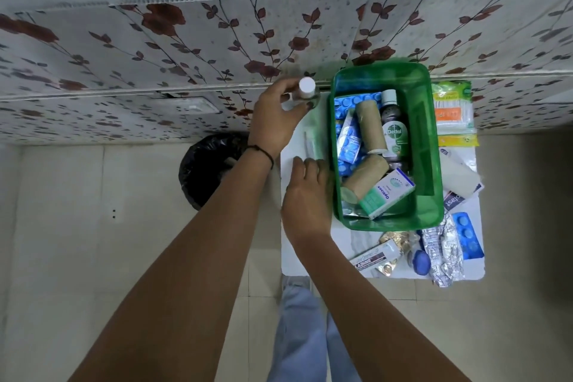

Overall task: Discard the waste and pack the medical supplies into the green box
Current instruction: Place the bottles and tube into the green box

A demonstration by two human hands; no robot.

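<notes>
The green box (434, 164) stands on a small white table (290, 257). Inside lie a Dettol bottle (394, 133), two tan bandage rolls (369, 127), blue blister packs (348, 143) and a white-green carton (387, 192). My left hand (273, 118) is closed around a small bottle with a white cap (307, 85), held left of the box's far corner. My right hand (307, 195) rests against the box's left wall, fingers curled, holding nothing that I can see. A thin tube (310, 146) lies on the table between my hands.
A bin with a black liner (207, 167) stands on the floor left of the table. Right of the box are cotton buds (453, 108) and a white roll (462, 177). In front lie an ointment box (372, 259), foil strips (443, 254) and a blue blister pack (468, 239).
</notes>
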